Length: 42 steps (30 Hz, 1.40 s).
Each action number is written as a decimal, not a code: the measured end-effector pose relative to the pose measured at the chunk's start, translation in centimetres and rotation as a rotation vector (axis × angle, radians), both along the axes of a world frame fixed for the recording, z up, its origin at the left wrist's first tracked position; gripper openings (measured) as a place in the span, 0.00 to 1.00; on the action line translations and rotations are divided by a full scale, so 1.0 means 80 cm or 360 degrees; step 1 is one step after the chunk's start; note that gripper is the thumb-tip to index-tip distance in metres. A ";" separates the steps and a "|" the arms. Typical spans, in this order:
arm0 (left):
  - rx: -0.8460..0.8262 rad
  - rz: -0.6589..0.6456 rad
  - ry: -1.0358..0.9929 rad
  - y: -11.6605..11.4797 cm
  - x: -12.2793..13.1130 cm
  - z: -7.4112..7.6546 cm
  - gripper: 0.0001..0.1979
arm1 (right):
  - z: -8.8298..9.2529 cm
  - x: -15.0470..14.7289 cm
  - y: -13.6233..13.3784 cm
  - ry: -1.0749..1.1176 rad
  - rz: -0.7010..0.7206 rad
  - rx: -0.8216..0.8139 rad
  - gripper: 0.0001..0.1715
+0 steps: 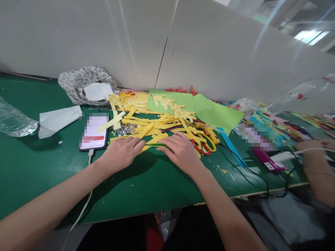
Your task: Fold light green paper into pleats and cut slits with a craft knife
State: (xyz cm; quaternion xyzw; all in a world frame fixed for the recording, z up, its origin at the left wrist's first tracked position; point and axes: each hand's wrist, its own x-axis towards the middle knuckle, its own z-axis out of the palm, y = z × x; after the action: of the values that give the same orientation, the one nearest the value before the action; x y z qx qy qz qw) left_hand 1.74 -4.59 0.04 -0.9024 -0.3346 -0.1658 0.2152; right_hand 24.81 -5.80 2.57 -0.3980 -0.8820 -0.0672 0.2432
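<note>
Hands flat on the pile: left hand (123, 152) and right hand (181, 150) both lie open, palms down, fingers stretched, pressing the near edge of the strips (154, 126) and gripping nothing. The strips, yellow and loose, sprawl at twelve o'clock from the hands, mid-table (52, 167).

First risk: they lie crossed and unfixed, so a sideways push could, I judge, slide them out of order.

Second: scissors (206, 141) sit just beside the right hand at three o'clock, among the strips, and a sweep that way could meet the blades.

Third: phone (93, 134) at nine o'clock of the left hand, its cable (90, 159) passing under the forearm, where an arm drag could tug it.

A co-worker's hand (315, 145) is well apart, far at three o'clock.
</note>
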 end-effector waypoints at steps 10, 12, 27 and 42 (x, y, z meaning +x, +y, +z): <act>-0.0080 -0.0004 -0.0056 -0.003 0.008 -0.005 0.11 | -0.015 -0.031 -0.007 0.0267 0.0082 -0.0197 0.16; -0.0112 0.0006 -0.0014 -0.003 0.008 -0.004 0.11 | -0.014 -0.030 -0.007 0.0338 0.0066 -0.0258 0.15; -0.0044 -0.0045 0.0108 -0.005 0.009 -0.005 0.08 | -0.014 -0.029 -0.004 0.0624 -0.0120 -0.0592 0.10; 0.0008 -0.0070 0.0038 -0.007 0.009 -0.004 0.11 | -0.001 -0.026 -0.007 0.0484 -0.0128 -0.0713 0.07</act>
State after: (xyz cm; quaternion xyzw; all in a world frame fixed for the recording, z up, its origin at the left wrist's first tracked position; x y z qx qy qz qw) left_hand 2.48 -5.18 -0.26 -0.9108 -0.3118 -0.1607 0.2178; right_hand 22.73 -6.35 2.46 -0.4820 -0.8117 0.1805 0.2761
